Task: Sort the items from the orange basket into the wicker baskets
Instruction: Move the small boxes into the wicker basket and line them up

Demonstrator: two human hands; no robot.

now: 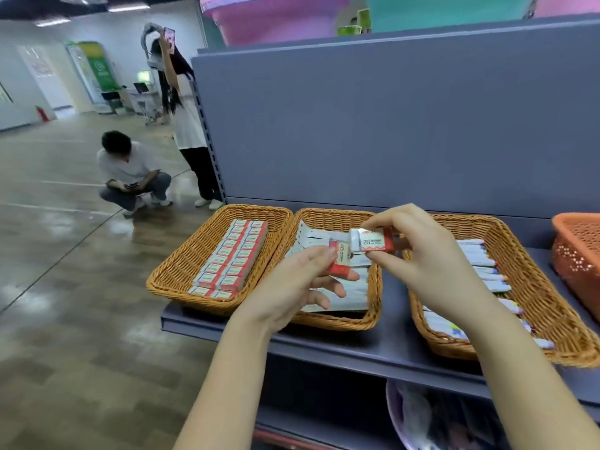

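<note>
Behind three wicker baskets [181, 271], two people [130, 170] occupy the aisle.

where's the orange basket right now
In the head view the orange basket sits at the far right edge of the grey shelf, partly cut off by the frame, just right of the rightmost wicker basket.

This is a shop. A grey metal shelf [357, 349] with a tall back panel [373, 125] carries wicker baskets [181, 271] of boxed erasers [232, 258] in neat rows, and plastic tubs [272, 17] stand on the top. At the left is a wide polished floor [65, 254] with a green banner [99, 68] far behind.
</note>
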